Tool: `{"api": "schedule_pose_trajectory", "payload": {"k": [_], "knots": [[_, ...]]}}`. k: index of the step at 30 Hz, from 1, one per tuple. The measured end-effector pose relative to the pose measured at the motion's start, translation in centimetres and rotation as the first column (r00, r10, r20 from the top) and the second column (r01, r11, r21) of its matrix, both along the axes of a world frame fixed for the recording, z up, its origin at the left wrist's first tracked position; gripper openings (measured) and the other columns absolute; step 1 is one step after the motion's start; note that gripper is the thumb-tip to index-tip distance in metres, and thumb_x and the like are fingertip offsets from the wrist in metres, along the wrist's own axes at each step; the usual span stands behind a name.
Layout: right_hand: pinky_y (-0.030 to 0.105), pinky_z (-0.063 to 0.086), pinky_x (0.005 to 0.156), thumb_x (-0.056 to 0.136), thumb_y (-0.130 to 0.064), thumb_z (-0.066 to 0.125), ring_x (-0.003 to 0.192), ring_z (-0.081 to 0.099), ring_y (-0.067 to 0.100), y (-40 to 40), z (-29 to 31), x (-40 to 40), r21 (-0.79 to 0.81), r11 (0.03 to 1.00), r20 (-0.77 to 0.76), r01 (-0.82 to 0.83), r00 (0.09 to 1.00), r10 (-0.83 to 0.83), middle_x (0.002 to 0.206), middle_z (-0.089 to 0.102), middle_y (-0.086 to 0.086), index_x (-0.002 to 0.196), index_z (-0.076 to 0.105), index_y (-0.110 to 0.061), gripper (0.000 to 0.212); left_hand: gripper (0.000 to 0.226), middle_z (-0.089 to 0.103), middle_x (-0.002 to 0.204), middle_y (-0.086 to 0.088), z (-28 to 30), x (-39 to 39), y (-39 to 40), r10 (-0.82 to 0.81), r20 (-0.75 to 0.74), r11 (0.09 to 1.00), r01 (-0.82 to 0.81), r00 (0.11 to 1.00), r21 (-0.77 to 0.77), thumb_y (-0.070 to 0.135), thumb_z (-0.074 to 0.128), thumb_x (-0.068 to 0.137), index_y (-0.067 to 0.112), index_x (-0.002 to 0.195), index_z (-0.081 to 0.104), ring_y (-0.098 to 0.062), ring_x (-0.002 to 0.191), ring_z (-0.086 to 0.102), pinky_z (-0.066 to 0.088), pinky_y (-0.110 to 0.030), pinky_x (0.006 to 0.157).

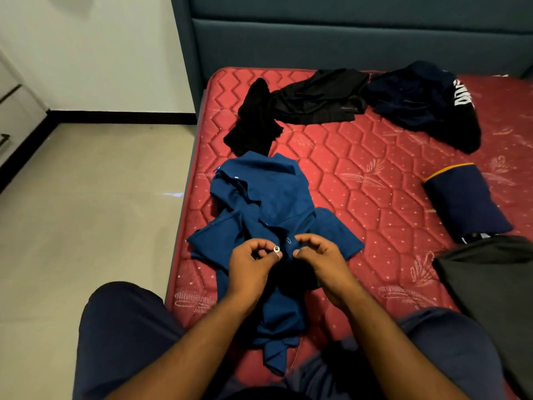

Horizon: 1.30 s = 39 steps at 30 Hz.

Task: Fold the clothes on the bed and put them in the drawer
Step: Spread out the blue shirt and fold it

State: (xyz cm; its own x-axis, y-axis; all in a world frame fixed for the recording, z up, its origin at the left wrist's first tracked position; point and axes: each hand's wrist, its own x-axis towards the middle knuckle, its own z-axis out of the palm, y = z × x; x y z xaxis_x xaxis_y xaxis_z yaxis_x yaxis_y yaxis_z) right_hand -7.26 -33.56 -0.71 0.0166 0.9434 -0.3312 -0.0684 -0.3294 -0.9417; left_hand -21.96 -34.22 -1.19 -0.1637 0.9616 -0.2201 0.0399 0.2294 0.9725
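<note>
Blue cotton fills the low centre of the frame: a blue shirt (265, 226) lies crumpled lengthwise on the red quilted mattress (360, 183) of the bed, its tail hanging toward the person's knees. Both hands work at its front opening. The left hand (253, 264) pinches a small white button (276, 249) between thumb and forefinger, and the right hand (320, 255) pinches the facing edge of cloth just beside it, where a buttonhole shows. So the step in hand looks like fastening the shirt before folding it. The next move calls for pushing the button through the hole, then spreading the shirt flat, since it is badly bunched.

At the right edge, mid-height, a folded navy garment (464, 203) with a yellow trim sits squared off, apparently done already; a dark grey cloth (490, 272) lies just below it. Further up, a black garment (302, 108) sprawls unfolded, and a dark navy top with white lettering (427, 102) lies heaped in the upper right, both against the teal headboard (346, 33).

At the far left edge, cabinet fronts with dark handles (5, 116) may be the drawers; they appear closed, and what is in them cannot be seen.
</note>
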Motion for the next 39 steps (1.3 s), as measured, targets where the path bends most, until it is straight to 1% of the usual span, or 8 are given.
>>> {"api": "schedule_pose_trajectory", "payload": {"k": [2, 5, 9, 11, 18, 31, 36, 39], "knots": [[0.019, 0.047, 0.059, 0.084, -0.001, 0.067, 0.063, 0.058, 0.009, 0.1, 0.4, 0.0, 0.052, 0.999, 0.013, 0.003, 1.0, -0.004, 0.069, 0.065, 0.0, 0.087, 0.069, -0.008, 0.008, 0.017, 0.062, 0.09, 0.002, -0.1, -0.4, 0.1, 0.003, -0.235, 0.984, 0.04, 0.972, 0.176, 0.004, 0.079, 0.072, 0.018, 0.074, 0.069, -0.003, 0.087, 0.057, 0.043, -0.016, 0.083], [0.023, 0.046, 0.062, 0.084, -0.002, 0.068, 0.068, 0.056, 0.013, 0.3, 0.6, -0.1, 0.105, 0.994, 0.052, -0.009, 0.999, 0.003, 0.073, 0.064, 0.004, 0.082, 0.069, -0.006, 0.005, 0.017, 0.063, 0.101, 0.011, 0.3, -1.1, 0.3, -0.055, -0.341, 0.936, 0.167, 0.938, 0.31, 0.003, 0.077, 0.075, 0.015, 0.078, 0.066, 0.003, 0.101, 0.056, 0.039, -0.012, 0.089], [0.026, 0.049, 0.071, 0.086, 0.0, 0.065, 0.074, 0.06, 0.011, 0.4, 0.4, -0.2, 0.159, 0.986, 0.031, 0.044, 0.998, -0.05, 0.079, 0.067, 0.001, 0.081, 0.068, -0.014, 0.014, 0.012, 0.068, 0.08, 0.012, 1.3, -1.7, 0.7, -0.178, -0.306, 0.907, 0.276, 0.935, 0.317, 0.004, 0.075, 0.079, 0.014, 0.079, 0.069, -0.001, 0.075, 0.062, 0.045, -0.013, 0.074], [0.026, 0.05, 0.078, 0.084, 0.001, 0.067, 0.079, 0.062, 0.01, 0.4, 0.2, -0.2, 0.209, 0.974, 0.051, 0.082, 0.994, -0.094, 0.087, 0.067, 0.004, 0.083, 0.07, -0.018, 0.019, 0.01, 0.071, 0.079, 0.009, 1.7, -1.6, 0.9, -0.195, -0.236, 0.916, 0.263, 0.952, 0.302, 0.002, 0.077, 0.077, 0.012, 0.079, 0.073, -0.001, 0.075, 0.064, 0.045, -0.011, 0.074], [0.012, 0.045, 0.07, 0.078, 0.009, 0.071, 0.071, 0.059, -0.003, 0.0, 0.3, -0.5, 0.334, 0.942, 0.215, 0.013, 0.973, -0.09, 0.079, 0.06, -0.001, 0.081, 0.071, -0.021, 0.03, 0.012, 0.075, 0.077, 0.004, 2.0, -0.8, 1.4, -0.186, -0.08, 0.96, 0.198, 0.979, 0.196, 0.002, 0.079, 0.074, 0.012, 0.079, 0.078, -0.008, 0.076, 0.071, 0.05, -0.014, 0.074], [0.017, 0.048, 0.069, 0.081, 0.007, 0.066, 0.074, 0.062, 0.008, -0.2, 0.3, 0.0, 0.247, 0.968, 0.083, 0.034, 0.995, -0.056, 0.078, 0.065, -0.002, 0.085, 0.076, -0.013, 0.023, 0.015, 0.075, 0.074, 0.007, 1.8, -0.5, 1.6, -0.161, -0.13, 0.976, 0.177, 0.978, 0.125, 0.006, 0.079, 0.075, 0.021, 0.077, 0.078, -0.008, 0.073, 0.071, 0.052, -0.016, 0.071], [0.015, 0.042, 0.055, 0.088, 0.001, 0.056, 0.061, 0.055, 0.008, 0.1, 1.3, 0.1, 0.113, 0.994, -0.026, -0.002, 1.0, 0.005, 0.068, 0.064, 0.005, 0.078, 0.072, 0.001, 0.019, 0.013, 0.074, 0.074, 0.011, 1.4, -0.6, 1.6, -0.166, -0.201, 0.976, 0.19, 0.965, 0.107, 0.006, 0.079, 0.074, 0.019, 0.078, 0.079, 0.001, 0.072, 0.069, 0.048, -0.011, 0.071], [0.014, 0.034, 0.045, 0.084, 0.001, 0.063, 0.049, 0.044, 0.004, 0.7, 1.7, 0.1, 0.065, 0.996, 0.057, -0.053, 0.997, 0.049, 0.056, 0.057, 0.001, 0.068, 0.072, -0.008, 0.021, 0.01, 0.075, 0.077, 0.008, 1.3, -0.6, 1.7, -0.197, -0.27, 0.965, 0.235, 0.942, 0.117, 0.008, 0.08, 0.074, 0.014, 0.082, 0.079, 0.001, 0.073, 0.069, 0.049, -0.013, 0.072]]}}
